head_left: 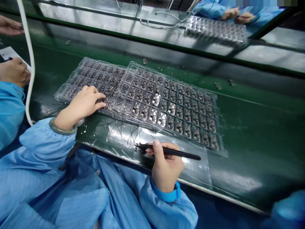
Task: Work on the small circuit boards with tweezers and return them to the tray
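My left hand point(85, 100) rests over the left clear plastic tray point(62, 92), its thumb and forefinger apart at small circuit boards in the front pockets. Whether a board is between those fingertips, I cannot make out. My right hand point(168, 162) is closed around black tweezers point(183, 154), held over the front of the bench. Small dark pieces point(136, 147) show at the tweezers' left end. A second clear tray point(222, 149), filled with small circuit boards, overlaps the left one. Thin black wires point(122, 132) with light ends lie in front of the trays.
A clear plastic sheet point(197, 171) lies at the green bench's front edge. Loose boards point(217, 85) sit behind the trays. A white cable point(29, 63) hangs at the left, near a co-worker's hands point(15, 71). Across a rail, another person's hands point(238, 16) are near a filled tray point(214, 30).
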Tool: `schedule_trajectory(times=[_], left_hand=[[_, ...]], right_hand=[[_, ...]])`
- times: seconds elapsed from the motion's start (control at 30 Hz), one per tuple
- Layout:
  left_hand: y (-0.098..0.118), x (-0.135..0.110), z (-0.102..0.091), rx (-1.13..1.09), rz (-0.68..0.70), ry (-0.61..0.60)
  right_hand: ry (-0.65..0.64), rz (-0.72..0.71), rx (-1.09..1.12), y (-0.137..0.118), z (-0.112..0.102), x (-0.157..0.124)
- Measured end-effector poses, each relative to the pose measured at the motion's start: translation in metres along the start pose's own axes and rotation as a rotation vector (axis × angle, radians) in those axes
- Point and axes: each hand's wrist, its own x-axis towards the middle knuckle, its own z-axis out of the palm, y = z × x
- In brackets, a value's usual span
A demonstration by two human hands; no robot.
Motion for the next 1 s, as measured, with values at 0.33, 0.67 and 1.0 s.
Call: schedule_trajectory(times=[0.33,0.67,1.0], left_hand=[[-0.011,0.019,0.002,-0.145,-0.023,-0.123],[0.022,-0.018,0.009,-0.407,-0.045,0.248],[0.057,-0.057,-0.01,-1.164,-0.06,0.579]], right_hand=[[-0.034,-0.021,-0.049,0.0,-0.001,-0.001],[-0.051,-0.019,-0.039,0.001,-0.002,-0.003],[0.005,-0.015,0.011,-0.003,0.002,-0.003]])
